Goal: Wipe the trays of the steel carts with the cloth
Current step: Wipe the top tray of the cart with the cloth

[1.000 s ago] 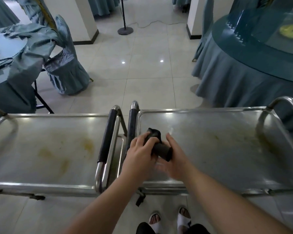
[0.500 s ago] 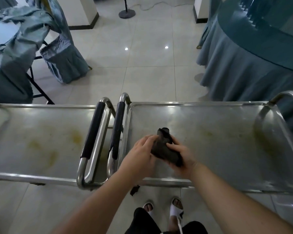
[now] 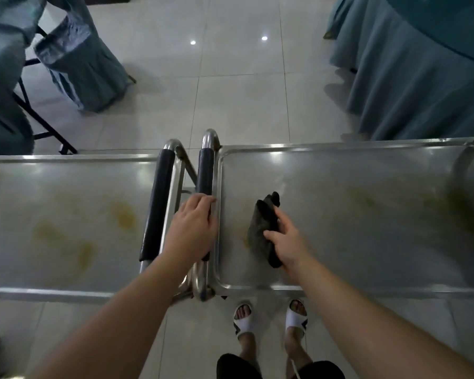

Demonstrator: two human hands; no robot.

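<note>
Right grip point(image 3: 286, 242) curled round a dark crumpled cloth point(image 3: 263, 231), pressing it onto the dull steel tray of the right-hand cart point(image 3: 367, 214), near that tray's 9 o'clock edge. Left grip point(image 3: 193, 228) laid over the black padded steel push handle of the right-hand cart point(image 3: 205, 170), fingers bent over the bar at its 6 o'clock half. Just beside, at 9 o'clock, the black padded handle of the left-hand cart point(image 3: 159, 198) and its steel tray point(image 3: 66, 228), marked with yellowish stains. Yellowish smears likewise on the right tray toward 3 o'clock. White slide sandals point(image 3: 296, 317) on pale floor tiles at 6 o'clock. Blue-grey skirted round tabletop point(image 3: 408, 72) at 1 o'clock; covered chair point(image 3: 80, 61) at 11 o'clock.
</note>
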